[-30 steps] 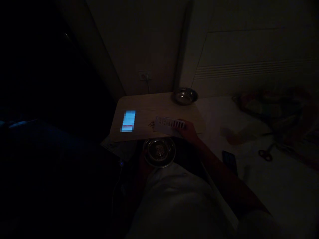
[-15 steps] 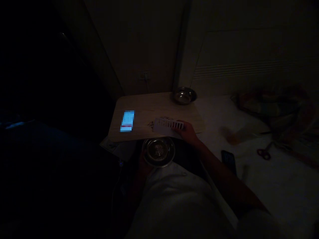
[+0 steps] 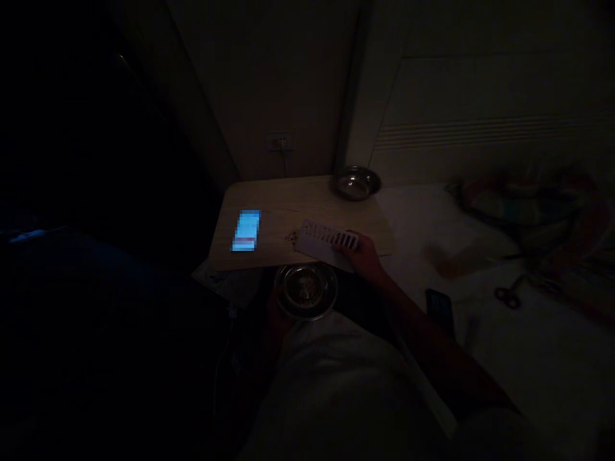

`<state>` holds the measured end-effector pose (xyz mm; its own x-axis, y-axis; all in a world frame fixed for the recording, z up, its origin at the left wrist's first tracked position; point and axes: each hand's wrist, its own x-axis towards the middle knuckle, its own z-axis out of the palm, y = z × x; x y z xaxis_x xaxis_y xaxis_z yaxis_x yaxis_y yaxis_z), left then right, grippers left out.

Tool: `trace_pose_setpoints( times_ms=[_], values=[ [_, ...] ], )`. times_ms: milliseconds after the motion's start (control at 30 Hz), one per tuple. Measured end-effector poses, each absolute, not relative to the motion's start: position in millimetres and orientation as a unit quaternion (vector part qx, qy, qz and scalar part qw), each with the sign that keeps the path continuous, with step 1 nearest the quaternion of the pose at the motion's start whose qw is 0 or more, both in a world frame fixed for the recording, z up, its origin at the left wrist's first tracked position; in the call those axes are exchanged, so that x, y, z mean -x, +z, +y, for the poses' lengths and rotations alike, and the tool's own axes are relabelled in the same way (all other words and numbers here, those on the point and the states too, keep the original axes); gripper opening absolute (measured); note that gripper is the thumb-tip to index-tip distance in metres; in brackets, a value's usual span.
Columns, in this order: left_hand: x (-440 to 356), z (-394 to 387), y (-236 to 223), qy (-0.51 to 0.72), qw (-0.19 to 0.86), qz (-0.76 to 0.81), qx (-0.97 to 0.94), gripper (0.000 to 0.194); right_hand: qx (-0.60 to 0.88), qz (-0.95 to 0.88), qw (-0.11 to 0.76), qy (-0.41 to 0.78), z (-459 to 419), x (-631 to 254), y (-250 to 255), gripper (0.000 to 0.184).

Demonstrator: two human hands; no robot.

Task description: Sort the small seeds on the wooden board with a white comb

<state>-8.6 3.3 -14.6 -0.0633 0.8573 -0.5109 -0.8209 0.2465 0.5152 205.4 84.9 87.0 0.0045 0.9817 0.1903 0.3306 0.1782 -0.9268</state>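
Observation:
In the dim head view, my right hand (image 3: 364,256) is closed on the end of a pale flat plastic piece with a row of slots (image 3: 323,246); I cannot make out its exact kind. It lies over the front part of the small wooden table (image 3: 283,200). Small dark bits (image 3: 291,239) are scattered at its left end. My left hand (image 3: 280,314), mostly in shadow, grips the rim of a round metal bowl (image 3: 329,299) just below the table's front edge. Some light-coloured stuff shows inside that bowl.
A lit phone (image 3: 246,230) lies on the table's left side, and another metal bowl (image 3: 356,184) stands at its back right corner. On the white sheet to the right are a dark phone (image 3: 441,310), scissors (image 3: 508,298) and a patterned cloth (image 3: 523,208). A wall socket (image 3: 278,141) holds a plug.
The slotted piece has tilted and shifted slightly in my right hand, covering more of the dark bits. My left hand and the bowl have stayed nearly still.

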Motion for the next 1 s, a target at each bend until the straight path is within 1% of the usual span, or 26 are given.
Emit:
trace_pose_setpoints(
  times_ms=[167,300,433,567,733,900,1000],
  values=[
    [6.0,2.9,-6.4,0.594,0.705,0.387,0.001,0.034,0.538,-0.601,0.491,0.329,60.1,-179.9,80.5,0.023],
    [4.9,2.4,-5.0,0.569,0.721,0.394,0.034,0.030,0.562,-0.603,0.471,0.316,43.0,-170.2,73.2,0.018],
    [4.3,1.4,-5.1,0.575,0.735,0.360,0.028,0.035,0.580,-0.587,0.477,0.304,39.7,-179.1,70.8,0.018],
    [5.1,2.1,-5.5,0.608,0.708,0.360,0.010,0.033,0.595,-0.569,0.487,0.291,46.3,-194.9,70.4,0.020],
    [5.7,3.6,-2.1,0.596,0.694,0.403,0.031,0.025,0.592,-0.574,0.503,0.259,55.6,-202.3,68.3,0.021],
    [2.9,2.4,4.6,0.618,0.694,0.370,0.014,0.027,0.573,-0.575,0.511,0.282,57.7,-195.8,67.7,0.021],
    [2.8,2.5,4.4,0.604,0.694,0.391,0.026,0.024,0.566,-0.582,0.504,0.294,58.8,-193.7,71.1,0.021]
  ],
)
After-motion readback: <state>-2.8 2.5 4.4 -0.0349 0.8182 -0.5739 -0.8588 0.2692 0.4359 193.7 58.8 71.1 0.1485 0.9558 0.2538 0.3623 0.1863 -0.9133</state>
